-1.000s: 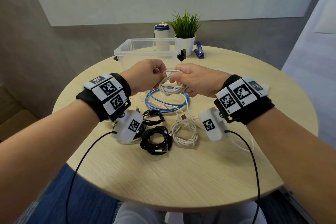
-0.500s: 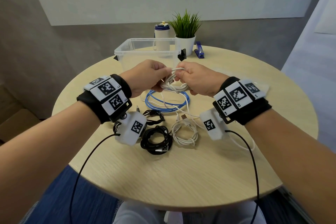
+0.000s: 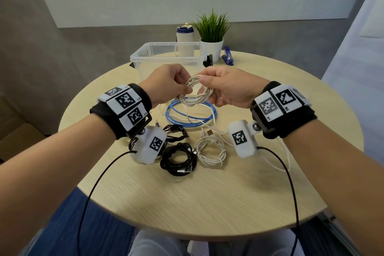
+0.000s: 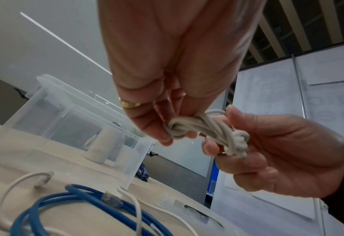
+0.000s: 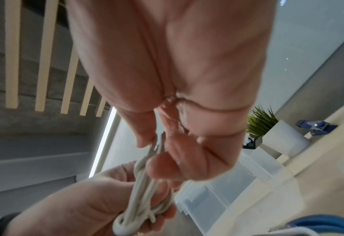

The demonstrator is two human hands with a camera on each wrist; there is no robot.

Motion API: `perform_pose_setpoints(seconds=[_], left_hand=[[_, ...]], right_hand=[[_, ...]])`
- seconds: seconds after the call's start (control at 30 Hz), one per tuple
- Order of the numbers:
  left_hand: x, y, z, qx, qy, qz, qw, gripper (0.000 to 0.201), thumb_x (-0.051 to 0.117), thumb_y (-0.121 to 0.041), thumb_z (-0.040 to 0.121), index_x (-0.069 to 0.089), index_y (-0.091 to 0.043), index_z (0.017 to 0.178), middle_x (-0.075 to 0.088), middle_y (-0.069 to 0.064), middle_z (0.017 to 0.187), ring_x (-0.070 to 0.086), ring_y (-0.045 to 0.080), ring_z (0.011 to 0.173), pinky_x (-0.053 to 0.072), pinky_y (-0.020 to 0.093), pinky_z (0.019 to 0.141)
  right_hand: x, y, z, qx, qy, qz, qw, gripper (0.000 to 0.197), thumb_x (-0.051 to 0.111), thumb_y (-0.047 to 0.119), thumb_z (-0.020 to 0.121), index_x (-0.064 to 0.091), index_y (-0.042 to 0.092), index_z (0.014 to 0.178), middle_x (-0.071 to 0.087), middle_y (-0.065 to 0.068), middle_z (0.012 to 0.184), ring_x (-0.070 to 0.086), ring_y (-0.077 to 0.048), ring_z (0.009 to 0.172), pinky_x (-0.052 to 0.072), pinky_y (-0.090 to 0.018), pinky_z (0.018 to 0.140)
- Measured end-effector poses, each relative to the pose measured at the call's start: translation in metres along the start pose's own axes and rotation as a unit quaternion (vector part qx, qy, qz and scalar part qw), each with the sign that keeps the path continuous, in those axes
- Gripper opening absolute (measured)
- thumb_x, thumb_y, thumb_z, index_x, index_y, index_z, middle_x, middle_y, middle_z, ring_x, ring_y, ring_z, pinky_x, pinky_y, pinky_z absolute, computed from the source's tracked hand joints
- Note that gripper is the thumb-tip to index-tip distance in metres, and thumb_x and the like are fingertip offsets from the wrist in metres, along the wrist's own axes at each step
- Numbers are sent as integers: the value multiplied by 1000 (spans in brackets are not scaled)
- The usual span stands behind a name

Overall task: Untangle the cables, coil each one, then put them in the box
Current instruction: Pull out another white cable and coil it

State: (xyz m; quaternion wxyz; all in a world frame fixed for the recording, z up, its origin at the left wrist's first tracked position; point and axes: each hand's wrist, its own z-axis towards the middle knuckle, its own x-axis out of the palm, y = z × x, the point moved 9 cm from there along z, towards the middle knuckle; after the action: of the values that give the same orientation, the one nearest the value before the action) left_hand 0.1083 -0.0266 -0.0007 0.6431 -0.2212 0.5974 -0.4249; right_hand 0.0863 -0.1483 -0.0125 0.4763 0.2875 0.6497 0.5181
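Both hands hold one coiled white cable (image 3: pixel 195 92) in the air above the table. My left hand (image 3: pixel 166 85) pinches its left side (image 4: pixel 179 127); my right hand (image 3: pixel 224 87) grips the right side (image 5: pixel 145 188). Under them a blue cable coil (image 3: pixel 191 114) lies on the table. Nearer me lie a black coil (image 3: pixel 178 158), a second black coil (image 3: pixel 174 131) partly hidden by the left wrist camera, and a white coil (image 3: pixel 212 151). A loose white cable (image 3: pixel 276 162) trails to the right. The clear plastic box (image 3: pixel 166 58) stands open behind the hands.
Behind the box stand a white-and-blue bottle (image 3: pixel 185 37), a potted plant (image 3: pixel 212 41) and a blue stapler (image 3: pixel 228 56). The round wooden table (image 3: pixel 187 203) has bare surface at its near edge.
The hands have lifted the white coil slightly and turned it more open toward the head camera; the fingers have shifted along it. The cables on the table have not moved.
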Motion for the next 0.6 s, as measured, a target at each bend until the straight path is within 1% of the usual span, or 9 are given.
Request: perform_pose_setpoints(seconds=[0.07, 0.1, 0.17, 0.2, 0.27, 0.33, 0.43, 0.5, 0.6], left_hand=[[-4, 3, 0, -14, -17, -59, 998, 19, 72, -1, 79, 58, -13, 80, 62, 5, 72, 56, 12, 56, 49, 21, 55], [-5, 5, -1, -30, -22, -83, 996, 17, 71, -4, 81, 57, -12, 81, 62, 7, 73, 58, 13, 57, 51, 20, 54], [-3, 11, -3, -79, -7, -122, 989, 13, 67, -13, 86, 55, -12, 83, 64, 9, 75, 61, 15, 59, 57, 23, 57], [0, 13, -5, -100, 7, -142, 985, 12, 65, -14, 88, 54, -11, 84, 65, 10, 76, 63, 15, 59, 59, 25, 59], [1, 14, -8, -114, 23, -184, 976, 12, 62, -9, 89, 51, -10, 84, 64, 11, 76, 65, 12, 57, 57, 23, 53], [-4, 15, -10, -113, 20, -212, 970, 14, 58, -3, 90, 48, -11, 84, 63, 12, 77, 65, 9, 57, 52, 19, 47], [-15, 25, -12, -120, 5, -203, 972, 17, 57, -2, 91, 45, -11, 83, 63, 13, 78, 66, 9, 61, 53, 19, 48], [-24, 36, -14, -134, -5, -187, 973, 20, 58, -3, 91, 43, -11, 82, 63, 15, 79, 67, 9, 57, 53, 19, 48], [-39, 53, -18, -150, -24, -163, 975, 26, 57, -1, 91, 37, -14, 80, 60, 17, 78, 65, 11, 51, 51, 20, 44]], right_hand=[[-3, 2, 0, -7, -6, 6, 1000, 20, 43, 13, 100, 58, 19, 112, 60, -6, 84, 52, -10, 50, 39, -18, 43], [-5, 2, 1, -8, -16, 15, 1000, 23, 44, 11, 100, 57, 19, 117, 61, -6, 84, 53, -11, 51, 40, -19, 44], [-11, 1, 2, -5, -37, 38, 999, 35, 47, 9, 98, 47, 20, 132, 63, -8, 84, 54, -14, 52, 41, -21, 46], [-12, 1, 2, -2, -45, 44, 998, 40, 49, 10, 98, 42, 20, 136, 63, -10, 84, 55, -15, 54, 42, -22, 47], [-15, -2, 3, 9, -62, 53, 997, 44, 54, 11, 95, 38, 17, 136, 63, -12, 83, 58, -17, 55, 44, -24, 50], [-14, -5, 4, 20, -72, 71, 995, 45, 59, 12, 92, 39, 11, 133, 63, -12, 83, 62, -17, 56, 50, -25, 52], [-4, -9, 7, 32, -57, 65, 996, 41, 63, 17, 90, 42, 9, 124, 63, -12, 90, 66, -20, 66, 55, -27, 57], [5, -11, 13, 37, -40, 8, 999, 30, 62, 23, 91, 48, 8, 113, 64, -12, 91, 65, -21, 73, 54, -29, 57], [16, -10, 22, 35, -25, -148, 988, 20, 60, 27, 92, 59, 8, 97, 67, -9, 92, 64, -15, 74, 56, -30, 62]])
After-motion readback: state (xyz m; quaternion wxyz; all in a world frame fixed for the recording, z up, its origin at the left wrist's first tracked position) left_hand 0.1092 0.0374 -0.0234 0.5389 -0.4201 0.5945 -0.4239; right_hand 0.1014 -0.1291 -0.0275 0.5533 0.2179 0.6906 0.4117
